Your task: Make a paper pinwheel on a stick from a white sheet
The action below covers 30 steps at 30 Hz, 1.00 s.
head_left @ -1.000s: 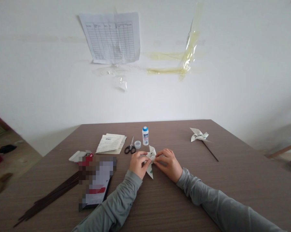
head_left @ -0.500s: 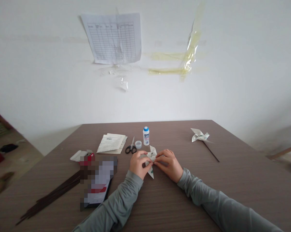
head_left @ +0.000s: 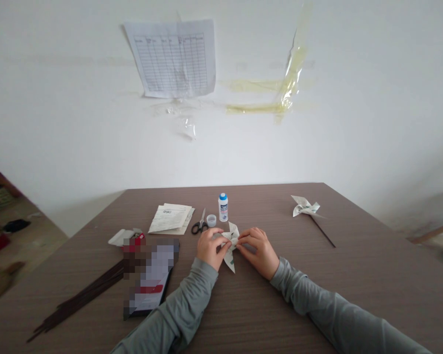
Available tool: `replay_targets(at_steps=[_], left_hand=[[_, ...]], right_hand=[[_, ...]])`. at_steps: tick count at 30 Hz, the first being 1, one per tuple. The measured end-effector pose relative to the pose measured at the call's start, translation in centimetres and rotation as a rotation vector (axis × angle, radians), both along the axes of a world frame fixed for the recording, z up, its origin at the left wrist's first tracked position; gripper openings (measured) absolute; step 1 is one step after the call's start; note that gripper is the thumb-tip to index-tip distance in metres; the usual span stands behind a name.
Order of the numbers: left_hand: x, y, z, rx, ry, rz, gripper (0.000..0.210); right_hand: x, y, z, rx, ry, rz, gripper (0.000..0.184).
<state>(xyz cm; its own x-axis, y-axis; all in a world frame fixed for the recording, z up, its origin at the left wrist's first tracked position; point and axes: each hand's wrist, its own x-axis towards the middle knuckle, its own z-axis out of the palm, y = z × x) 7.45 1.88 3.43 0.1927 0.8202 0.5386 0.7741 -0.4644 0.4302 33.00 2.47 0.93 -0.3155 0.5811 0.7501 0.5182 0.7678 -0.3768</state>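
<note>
A paper pinwheel printed with text sits between my hands in the middle of the table. My left hand pinches its left part near the centre, thumb and fingers closed on the paper. From the other side, my right hand pinches it with fingertips close to the centre. The hands cover part of the blades. Just behind stands a white glue bottle with a blue top. A small clear cap and black-handled scissors lie to the left of the bottle.
Folded printed papers lie at the back left. Nearer are an opened red-and-white box, a blurred phone and several thin dark sticks. A finished-looking pinwheel on a stick rests at the right. The wall borders the table's back edge.
My left thumb and fingertips have shifted slightly up on the pinwheel's centre, and the right fingertips moved a little too. The view has shifted slightly; the other things stay put.
</note>
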Motion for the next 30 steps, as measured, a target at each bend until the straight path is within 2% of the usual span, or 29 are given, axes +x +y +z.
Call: replay_targets(at_steps=[6,11,17,19,27,30], left_hand=[[-0.1,1.1,0.5,-0.064,0.117,0.138,0.013],[0.7,0.2,1.0,-0.116,0.219,0.238,0.025],[1.2,-0.3,2.3,-0.232,0.281,0.274,0.012],[1.2,-0.3,2.5,-0.247,0.276,0.277,0.013],[1.6,-0.4,1.6,-0.26,0.217,0.298,0.007],[1.4,-0.2,1.4,-0.26,0.17,0.261,0.003]], right_hand=[[0.4,0.5,-0.2,-0.014,0.023,-0.025,0.017],[0.4,0.3,-0.3,-0.068,0.027,-0.027,0.014],[0.3,0.0,-0.3,-0.097,-0.015,-0.081,0.015],[0.2,0.0,-0.3,-0.106,-0.036,-0.092,0.016],[0.2,0.0,-0.4,-0.155,-0.061,-0.102,0.012],[0.2,-0.1,-0.4,-0.161,-0.069,-0.093,0.013]])
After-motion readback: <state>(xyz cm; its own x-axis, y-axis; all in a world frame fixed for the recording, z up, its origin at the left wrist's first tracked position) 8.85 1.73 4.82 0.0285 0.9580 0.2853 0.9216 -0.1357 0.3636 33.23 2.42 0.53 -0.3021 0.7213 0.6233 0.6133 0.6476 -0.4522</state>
